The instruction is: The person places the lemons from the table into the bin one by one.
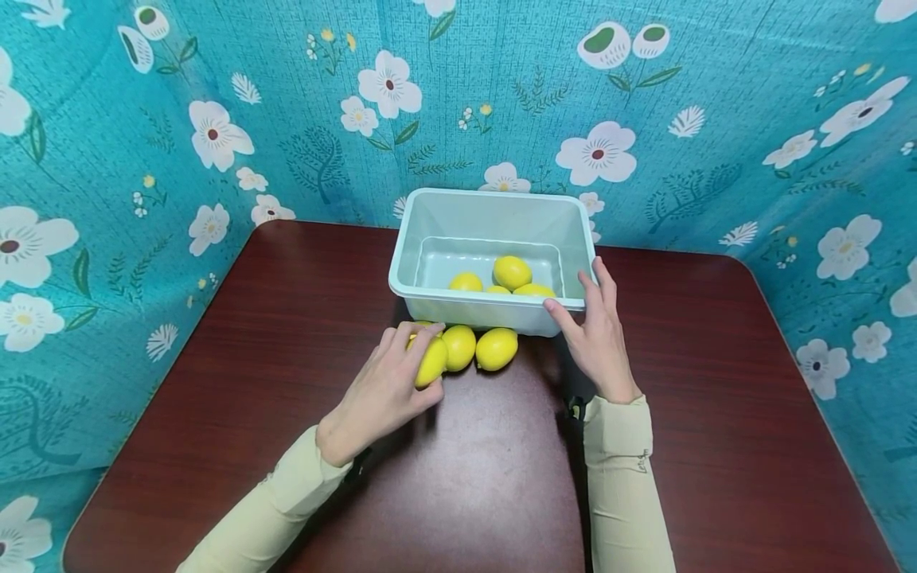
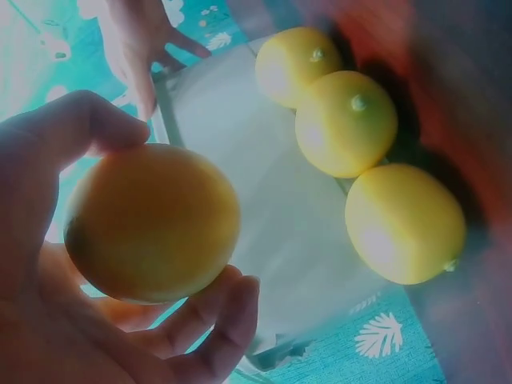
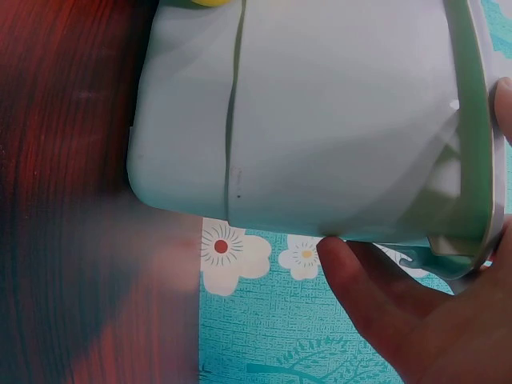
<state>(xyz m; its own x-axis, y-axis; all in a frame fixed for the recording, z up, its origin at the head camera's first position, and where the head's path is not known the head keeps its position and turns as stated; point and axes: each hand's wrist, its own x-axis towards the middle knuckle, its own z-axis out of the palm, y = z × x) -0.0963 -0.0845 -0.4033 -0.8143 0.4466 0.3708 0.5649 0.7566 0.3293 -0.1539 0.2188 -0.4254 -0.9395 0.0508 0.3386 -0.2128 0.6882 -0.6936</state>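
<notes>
My left hand [image 1: 383,390] grips a yellow lemon [image 2: 152,224] between thumb and fingers, in front of the pale plastic bin [image 1: 473,306]. Lined up along the bin's front wall are three other lemons; the left wrist view shows them as a near lemon [image 2: 404,224], a middle lemon [image 2: 346,124] and a far lemon [image 2: 298,66]. At the bin's front right corner, my right hand [image 1: 598,342] holds the rim, its thumb on the front edge and its fingers around the right side. Several lemons [image 1: 512,272] lie inside the bin, some partly hidden by the front wall.
The bin stands near the back edge of a dark red-brown wooden table [image 1: 286,334]. Behind and at both sides hangs a turquoise cloth [image 1: 501,95] printed with white flowers.
</notes>
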